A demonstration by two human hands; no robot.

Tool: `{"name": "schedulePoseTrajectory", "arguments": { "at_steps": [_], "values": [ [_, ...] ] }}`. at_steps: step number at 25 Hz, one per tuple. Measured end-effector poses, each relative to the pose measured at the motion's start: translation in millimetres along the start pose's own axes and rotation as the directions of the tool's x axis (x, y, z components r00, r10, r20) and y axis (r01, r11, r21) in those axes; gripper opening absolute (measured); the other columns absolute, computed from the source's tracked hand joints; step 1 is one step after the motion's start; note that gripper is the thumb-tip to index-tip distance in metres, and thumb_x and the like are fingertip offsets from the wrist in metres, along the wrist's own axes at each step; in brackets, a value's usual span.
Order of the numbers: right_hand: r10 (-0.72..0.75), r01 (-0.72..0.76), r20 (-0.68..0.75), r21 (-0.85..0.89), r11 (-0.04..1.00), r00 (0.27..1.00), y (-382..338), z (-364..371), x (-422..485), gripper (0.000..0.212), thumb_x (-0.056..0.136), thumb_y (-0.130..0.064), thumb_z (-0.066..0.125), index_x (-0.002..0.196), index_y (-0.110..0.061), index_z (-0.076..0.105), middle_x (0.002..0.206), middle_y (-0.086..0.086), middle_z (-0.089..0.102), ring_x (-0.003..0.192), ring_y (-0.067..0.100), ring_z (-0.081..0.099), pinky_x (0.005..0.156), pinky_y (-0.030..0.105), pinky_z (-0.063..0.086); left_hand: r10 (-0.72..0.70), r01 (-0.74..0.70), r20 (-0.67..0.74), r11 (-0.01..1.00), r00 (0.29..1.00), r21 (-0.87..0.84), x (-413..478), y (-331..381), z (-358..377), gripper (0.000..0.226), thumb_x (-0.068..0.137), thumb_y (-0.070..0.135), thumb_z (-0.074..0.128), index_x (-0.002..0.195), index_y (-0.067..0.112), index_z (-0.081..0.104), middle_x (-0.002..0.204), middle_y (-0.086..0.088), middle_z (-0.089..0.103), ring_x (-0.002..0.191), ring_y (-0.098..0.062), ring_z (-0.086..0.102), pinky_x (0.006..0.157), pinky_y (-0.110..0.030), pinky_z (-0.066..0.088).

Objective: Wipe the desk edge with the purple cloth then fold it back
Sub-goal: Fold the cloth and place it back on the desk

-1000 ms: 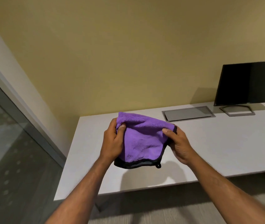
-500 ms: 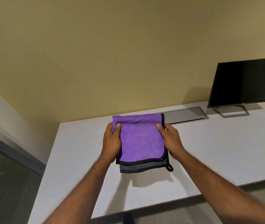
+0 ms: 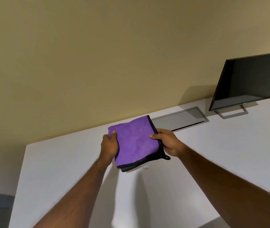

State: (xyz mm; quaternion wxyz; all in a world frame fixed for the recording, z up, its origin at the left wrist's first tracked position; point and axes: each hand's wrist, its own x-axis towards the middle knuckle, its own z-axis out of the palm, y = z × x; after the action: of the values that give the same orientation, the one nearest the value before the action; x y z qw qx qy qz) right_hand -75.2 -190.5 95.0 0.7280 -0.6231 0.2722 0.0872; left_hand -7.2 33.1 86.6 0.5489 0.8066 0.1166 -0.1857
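The purple cloth [image 3: 135,142] has black trim and a small black loop at its lower right corner. It is folded into a neat square and held just above the white desk [image 3: 213,153]. My left hand [image 3: 109,146] grips its left side, thumb on top. My right hand [image 3: 168,142] pinches its right edge, thumb on the purple face. A grey underlayer shows below the front fold. Whether the cloth touches the desk cannot be told.
A dark monitor [image 3: 249,83] on a grey stand [image 3: 231,113] sits at the back right. A grey cable hatch [image 3: 179,119] is set into the desk just behind the cloth. The yellow wall rises behind. The desk's left edge [image 3: 21,170] drops to dark floor.
The cloth went from bunched to a flat folded square, and both hands carried it farther over the desk toward the wall. The view swung right, away from the glass panel.
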Motion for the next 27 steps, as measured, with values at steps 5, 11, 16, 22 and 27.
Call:
{"name": "schedulePoseTrajectory", "arguments": {
  "at_steps": [5,11,16,22,27],
  "values": [
    [0.022,-0.036,-0.132,-0.104,0.994,0.991,11.3,-10.8,68.4,0.023,0.088,0.004,0.059,0.105,-0.009,0.065,0.117,0.020,0.066,0.105,0.034,0.064,0.094,0.047,0.055,-0.098,0.111,0.189,0.992,0.977,-0.060,56.6,-6.9,16.5,0.043,0.089,0.014,0.060,0.129,0.010,0.044,0.113,-0.011,0.063,0.096,-0.028,0.064,0.082,-0.043,0.055],
    [-0.046,-0.060,-0.225,-0.444,0.894,0.973,28.1,-14.4,145.9,0.028,0.092,-0.009,0.054,0.119,-0.013,0.057,0.118,0.011,0.064,0.102,0.028,0.062,0.089,0.047,0.054,-0.116,0.113,0.142,0.993,0.983,0.029,116.0,-17.2,47.6,0.049,0.081,0.005,0.052,0.126,0.023,0.041,0.095,-0.011,0.065,0.085,-0.033,0.064,0.071,-0.041,0.053],
    [-0.125,-0.009,-0.181,-0.601,0.799,0.975,35.2,-12.5,194.3,0.027,0.095,-0.014,0.052,0.122,-0.011,0.057,0.120,0.010,0.064,0.105,0.027,0.060,0.089,0.040,0.050,-0.120,0.112,0.106,0.990,0.987,0.085,164.9,-40.2,63.1,0.051,0.075,0.018,0.048,0.125,0.027,0.041,0.088,-0.011,0.064,0.072,-0.026,0.057,0.067,-0.033,0.045],
    [-0.091,-0.033,-0.164,-0.630,0.776,0.982,53.1,-13.5,217.6,0.038,0.093,-0.015,0.059,0.130,-0.009,0.052,0.124,0.012,0.061,0.112,0.030,0.058,0.087,0.032,0.045,-0.068,0.054,0.069,0.980,0.995,0.191,190.1,-48.3,69.4,0.053,0.086,0.013,0.058,0.135,0.017,0.037,0.086,-0.006,0.060,0.080,-0.026,0.059,0.073,-0.034,0.046],
    [-0.363,0.202,0.049,-0.895,0.399,0.931,67.8,-11.8,207.9,0.060,0.089,-0.032,0.063,0.144,-0.017,0.041,0.150,0.010,0.041,0.139,0.030,0.035,0.112,0.045,0.036,0.272,-0.333,0.192,0.742,0.943,0.582,172.9,-66.5,75.3,0.073,0.086,0.043,0.061,0.147,0.016,0.030,0.154,-0.019,0.027,0.140,-0.034,0.028,0.111,-0.046,0.031]
  ]
}}
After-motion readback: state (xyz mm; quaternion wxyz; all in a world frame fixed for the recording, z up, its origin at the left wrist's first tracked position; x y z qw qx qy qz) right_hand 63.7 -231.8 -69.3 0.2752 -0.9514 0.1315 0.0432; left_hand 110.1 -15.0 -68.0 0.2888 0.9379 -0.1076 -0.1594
